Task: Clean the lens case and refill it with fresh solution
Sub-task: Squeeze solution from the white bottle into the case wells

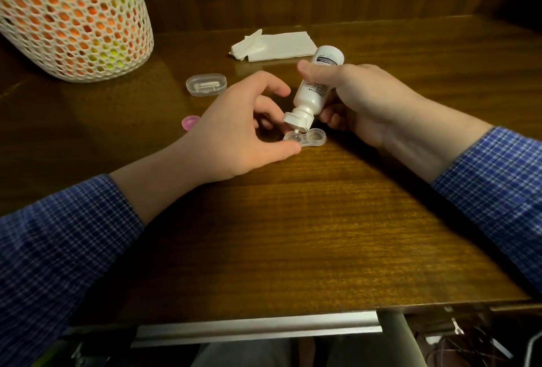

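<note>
A clear two-well lens case point(313, 138) lies on the wooden table point(293, 220), both wells uncapped. My left hand point(243, 132) pinches the case's left well between thumb and fingers. My right hand point(363, 100) grips a white solution bottle point(313, 88), tipped nozzle-down with its flip cap open. The nozzle tip sits just over the left well. A pink cap point(190, 122) rests on the table left of my left hand, partly hidden by it.
A white mesh basket point(73, 17) of orange and yellow balls stands at the back left. A clear oval box point(206, 84) lies behind my left hand. Folded white tissues point(275, 44) lie near the back wall. The table's front edge runs close to me.
</note>
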Action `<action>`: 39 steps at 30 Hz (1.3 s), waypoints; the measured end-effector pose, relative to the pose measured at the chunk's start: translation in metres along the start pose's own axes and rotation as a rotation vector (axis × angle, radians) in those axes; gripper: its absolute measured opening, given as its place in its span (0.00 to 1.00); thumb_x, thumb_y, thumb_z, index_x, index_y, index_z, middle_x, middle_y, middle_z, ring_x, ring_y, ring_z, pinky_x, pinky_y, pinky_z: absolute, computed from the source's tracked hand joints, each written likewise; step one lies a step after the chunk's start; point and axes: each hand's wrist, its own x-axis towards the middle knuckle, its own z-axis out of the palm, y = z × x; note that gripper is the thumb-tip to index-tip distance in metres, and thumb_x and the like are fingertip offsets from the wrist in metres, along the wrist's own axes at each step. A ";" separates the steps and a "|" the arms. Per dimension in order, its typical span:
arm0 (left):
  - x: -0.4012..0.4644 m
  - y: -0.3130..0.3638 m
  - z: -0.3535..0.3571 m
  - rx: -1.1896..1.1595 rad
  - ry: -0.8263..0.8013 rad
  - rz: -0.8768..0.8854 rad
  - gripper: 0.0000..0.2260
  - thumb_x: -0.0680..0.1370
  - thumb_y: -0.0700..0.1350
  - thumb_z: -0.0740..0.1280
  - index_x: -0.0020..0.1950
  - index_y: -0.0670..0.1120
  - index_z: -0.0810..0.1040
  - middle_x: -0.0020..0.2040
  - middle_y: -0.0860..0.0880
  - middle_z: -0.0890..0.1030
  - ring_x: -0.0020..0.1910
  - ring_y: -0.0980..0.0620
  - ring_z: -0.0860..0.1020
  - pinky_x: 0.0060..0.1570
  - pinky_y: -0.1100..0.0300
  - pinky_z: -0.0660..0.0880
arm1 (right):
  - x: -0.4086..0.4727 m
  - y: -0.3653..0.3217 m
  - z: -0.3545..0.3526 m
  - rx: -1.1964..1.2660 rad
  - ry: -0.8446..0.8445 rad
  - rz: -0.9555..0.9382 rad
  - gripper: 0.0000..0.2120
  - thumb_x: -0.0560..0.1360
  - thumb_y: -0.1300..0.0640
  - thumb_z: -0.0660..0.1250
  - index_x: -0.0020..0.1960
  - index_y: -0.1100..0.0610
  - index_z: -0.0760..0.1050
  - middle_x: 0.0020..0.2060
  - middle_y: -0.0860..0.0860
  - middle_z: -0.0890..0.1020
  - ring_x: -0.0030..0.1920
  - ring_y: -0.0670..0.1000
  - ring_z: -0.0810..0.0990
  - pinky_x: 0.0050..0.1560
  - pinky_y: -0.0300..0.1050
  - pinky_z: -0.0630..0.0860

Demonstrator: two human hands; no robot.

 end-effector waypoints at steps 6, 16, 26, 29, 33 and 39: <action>0.000 0.000 0.000 0.008 0.003 -0.006 0.32 0.68 0.52 0.81 0.68 0.56 0.71 0.47 0.59 0.85 0.49 0.67 0.81 0.46 0.75 0.75 | 0.000 0.000 0.000 0.002 0.003 0.008 0.21 0.70 0.41 0.77 0.52 0.57 0.83 0.41 0.54 0.88 0.26 0.45 0.76 0.24 0.37 0.70; 0.000 0.000 0.000 0.011 0.003 0.009 0.32 0.68 0.52 0.81 0.68 0.55 0.72 0.47 0.59 0.85 0.49 0.67 0.81 0.46 0.74 0.75 | -0.002 -0.002 0.001 0.004 0.003 0.007 0.19 0.72 0.42 0.77 0.51 0.56 0.82 0.37 0.51 0.87 0.25 0.45 0.75 0.25 0.35 0.70; 0.001 -0.001 0.000 0.016 -0.004 0.007 0.31 0.68 0.54 0.81 0.67 0.58 0.71 0.48 0.60 0.84 0.51 0.68 0.80 0.46 0.77 0.74 | -0.005 -0.003 0.002 0.009 0.010 0.018 0.21 0.72 0.41 0.77 0.54 0.56 0.82 0.39 0.51 0.88 0.27 0.45 0.76 0.25 0.36 0.71; 0.000 -0.002 0.000 0.012 -0.013 0.014 0.30 0.69 0.55 0.80 0.67 0.57 0.71 0.48 0.60 0.85 0.51 0.66 0.80 0.45 0.75 0.74 | -0.006 -0.005 0.002 0.051 0.040 0.038 0.19 0.72 0.42 0.76 0.52 0.56 0.81 0.32 0.50 0.85 0.25 0.46 0.77 0.24 0.37 0.72; -0.001 0.000 0.000 -0.079 -0.010 0.023 0.27 0.72 0.54 0.78 0.67 0.55 0.72 0.48 0.59 0.85 0.51 0.62 0.82 0.48 0.72 0.74 | -0.009 -0.011 -0.003 0.191 -0.013 0.083 0.16 0.75 0.44 0.75 0.54 0.56 0.80 0.29 0.50 0.83 0.26 0.46 0.78 0.25 0.36 0.74; 0.002 0.010 -0.008 -0.333 0.162 -0.052 0.18 0.79 0.56 0.59 0.65 0.51 0.76 0.50 0.55 0.83 0.51 0.62 0.81 0.47 0.72 0.74 | -0.012 -0.020 -0.012 0.372 -0.189 0.165 0.14 0.79 0.46 0.70 0.56 0.57 0.80 0.34 0.55 0.85 0.27 0.44 0.78 0.24 0.33 0.75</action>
